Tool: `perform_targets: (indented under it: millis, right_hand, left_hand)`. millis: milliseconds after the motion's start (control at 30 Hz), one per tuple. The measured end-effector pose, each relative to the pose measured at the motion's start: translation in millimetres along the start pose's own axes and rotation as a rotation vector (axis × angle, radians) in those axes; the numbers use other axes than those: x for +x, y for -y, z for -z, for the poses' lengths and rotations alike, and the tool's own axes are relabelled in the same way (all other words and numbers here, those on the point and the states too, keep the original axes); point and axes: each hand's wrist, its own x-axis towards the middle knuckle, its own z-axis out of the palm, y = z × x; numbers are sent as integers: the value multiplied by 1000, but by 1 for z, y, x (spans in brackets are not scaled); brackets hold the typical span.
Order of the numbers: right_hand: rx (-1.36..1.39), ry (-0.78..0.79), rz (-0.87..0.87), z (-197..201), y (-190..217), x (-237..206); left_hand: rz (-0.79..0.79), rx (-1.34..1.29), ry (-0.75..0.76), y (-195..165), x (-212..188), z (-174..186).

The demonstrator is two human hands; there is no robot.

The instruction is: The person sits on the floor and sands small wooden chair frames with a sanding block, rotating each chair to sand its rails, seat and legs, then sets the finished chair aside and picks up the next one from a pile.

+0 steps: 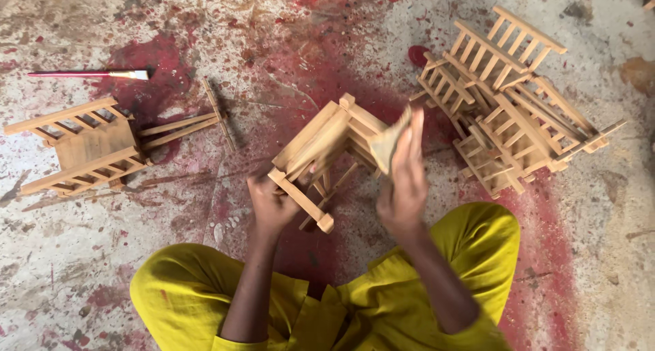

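Note:
A small unpainted wooden chair [326, 146] is held tilted above the floor in front of me. My left hand [273, 204] grips its lower rail and legs. My right hand [404, 177] holds a folded piece of sandpaper [387, 141] pressed flat against the chair's right side. My knees in yellow trousers [477, 238] frame the lower part of the view.
A pile of several similar wooden chairs [508, 109] lies to the right. Another chair [89, 146] lies on its side at the left, with loose wooden sticks [184, 127] beside it. A paintbrush [92, 74] rests on the red-stained concrete floor [293, 57] at upper left.

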Motion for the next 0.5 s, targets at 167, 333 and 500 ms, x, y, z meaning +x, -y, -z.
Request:
perform_targets:
  millis: [167, 333, 500]
  right_hand:
    - [-279, 66, 26, -34, -4, -21]
    - [136, 35, -135, -43, -1, -11]
    - [92, 128, -257, -38, 14, -19]
  left_hand:
    - [-45, 19, -54, 6, 5, 2]
    - [92, 9, -31, 11, -3, 10]
    - [66, 52, -76, 11, 3, 15]
